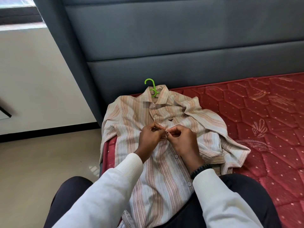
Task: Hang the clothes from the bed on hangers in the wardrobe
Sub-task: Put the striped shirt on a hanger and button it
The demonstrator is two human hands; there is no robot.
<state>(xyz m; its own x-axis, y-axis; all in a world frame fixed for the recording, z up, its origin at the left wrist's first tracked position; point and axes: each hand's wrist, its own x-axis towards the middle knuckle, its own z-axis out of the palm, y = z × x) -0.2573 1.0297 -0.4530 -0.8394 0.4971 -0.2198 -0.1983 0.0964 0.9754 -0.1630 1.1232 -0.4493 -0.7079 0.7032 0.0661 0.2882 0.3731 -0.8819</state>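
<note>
While the striped shirt (158,145) lies front-up on the red bed (263,122) at centre frame, a green hanger (152,88) in its collar, the left hand (150,137) and right hand (181,139) meet mid-placket, fingers (171,131) pinching the fabric edges together.

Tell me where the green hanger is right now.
In the head view, the green hanger sits inside the striped shirt on the red mattress; its hook pokes out of the collar toward the grey headboard, beyond both hands.
</note>
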